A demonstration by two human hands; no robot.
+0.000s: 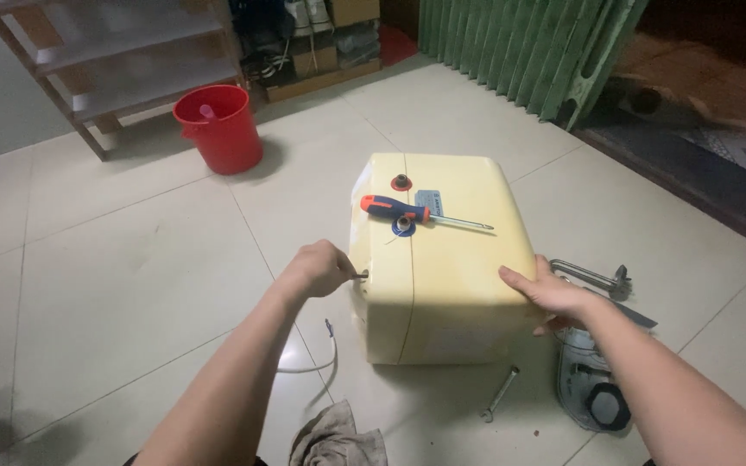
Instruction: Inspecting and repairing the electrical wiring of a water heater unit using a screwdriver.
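A cream-yellow boxy appliance casing (455,267) lies on the tiled floor. On top of it rests a screwdriver (416,212) with an orange and blue handle, next to two round ports. My left hand (317,269) pinches a small dark screw or fitting (362,275) on the casing's left side. My right hand (546,292) lies flat against the casing's right edge, fingers spread, holding it steady.
A red bucket (220,128) stands at the back left by a wooden shelf (105,60). A metal heating element (593,278) and a grey round part (591,388) lie right of the casing. A wrench (500,394), a white cable (321,358) and a rag (334,436) lie in front.
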